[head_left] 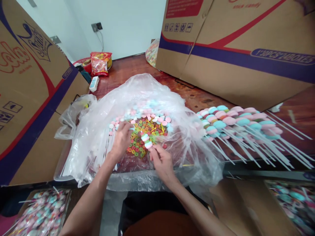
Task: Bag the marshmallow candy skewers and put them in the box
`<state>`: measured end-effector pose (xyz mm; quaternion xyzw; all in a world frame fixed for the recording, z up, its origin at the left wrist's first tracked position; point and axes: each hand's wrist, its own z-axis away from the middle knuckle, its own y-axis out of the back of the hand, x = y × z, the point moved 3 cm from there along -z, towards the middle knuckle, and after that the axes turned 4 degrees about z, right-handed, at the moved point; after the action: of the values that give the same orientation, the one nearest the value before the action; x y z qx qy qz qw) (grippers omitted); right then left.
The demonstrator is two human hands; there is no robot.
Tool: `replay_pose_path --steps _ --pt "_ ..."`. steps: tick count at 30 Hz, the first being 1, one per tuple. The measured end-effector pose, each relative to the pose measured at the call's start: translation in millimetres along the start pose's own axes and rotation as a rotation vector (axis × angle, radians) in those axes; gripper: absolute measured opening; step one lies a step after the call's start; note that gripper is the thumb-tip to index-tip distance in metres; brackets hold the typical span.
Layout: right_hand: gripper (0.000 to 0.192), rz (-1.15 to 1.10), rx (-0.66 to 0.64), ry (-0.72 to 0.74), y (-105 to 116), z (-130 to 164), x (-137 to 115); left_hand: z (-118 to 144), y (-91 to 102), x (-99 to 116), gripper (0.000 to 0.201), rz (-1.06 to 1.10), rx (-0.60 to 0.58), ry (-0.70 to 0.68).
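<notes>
Overhead, two big cardboard boxes point(236, 49) lean in from left and right, both cut off by the frame edges, over a dark wooden desk point(137, 68). A wide clear plastic bag point(98, 131) lies open at centre, its folds blurring the heap of pastel marshmallow discs and small coloured ring candies point(142, 131) inside. To the right, finished candy skewers point(233, 121) lie fanned on the desk, sticks pointing right. The right hand point(161, 160) pinches a half-built skewer point(147, 141) of pink, white and blue discs just above the rings, fingers closed on its stick. The left hand point(121, 139) reaches into the heap, fingers curled; whether it grips anything is hidden.
</notes>
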<state>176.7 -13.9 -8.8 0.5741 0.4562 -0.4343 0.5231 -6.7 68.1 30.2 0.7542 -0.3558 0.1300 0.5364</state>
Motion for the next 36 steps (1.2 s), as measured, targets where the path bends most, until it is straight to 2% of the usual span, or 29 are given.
replay_pose_path --steps 3,6,8,12,14,17,20,22,27,31,36 --pt "0.035 -0.028 0.026 -0.002 1.8 -0.9 -1.1 25.2 -12.8 24.1 0.028 0.021 -0.078 -0.133" --pt "0.035 -0.050 0.037 0.008 2.6 -1.3 -1.4 43.0 -11.4 33.5 0.028 0.088 -0.083 -0.107" --pt "0.035 -0.060 0.039 0.013 2.5 -1.4 -1.5 49.3 -4.5 32.9 0.023 0.168 -0.071 -0.015" --pt "0.035 -0.062 0.046 0.016 1.4 -1.4 -1.3 49.9 5.2 22.8 0.010 0.425 -0.063 0.319" --pt "0.035 -0.058 0.050 0.016 1.0 -1.4 -1.0 45.0 4.8 17.7 0.011 0.606 -0.037 0.449" --pt "0.035 -0.049 0.050 0.030 1.0 -1.1 -0.8 36.3 -0.2 10.0 0.021 0.796 0.005 0.582" --pt "0.035 -0.037 0.042 0.036 1.4 -0.6 -0.6 32.3 -8.7 4.6 0.022 0.813 -0.056 0.635" --pt "0.035 -0.027 0.034 0.033 1.3 -0.5 -0.3 32.3 -13.5 3.8 0.018 0.760 -0.107 0.595" --pt "0.035 -0.016 0.028 0.031 0.4 -1.0 1.0 32.9 -18.4 11.1 0.007 0.564 -0.194 0.381" --pt "0.036 -0.024 0.021 0.030 0.6 -1.4 1.2 33.3 -15.4 18.4 0.022 0.375 -0.170 0.221" --pt "0.032 -0.038 -0.015 -0.006 4.8 0.6 -2.0 41.6 -15.2 26.8 0.030 0.226 -0.224 0.042"
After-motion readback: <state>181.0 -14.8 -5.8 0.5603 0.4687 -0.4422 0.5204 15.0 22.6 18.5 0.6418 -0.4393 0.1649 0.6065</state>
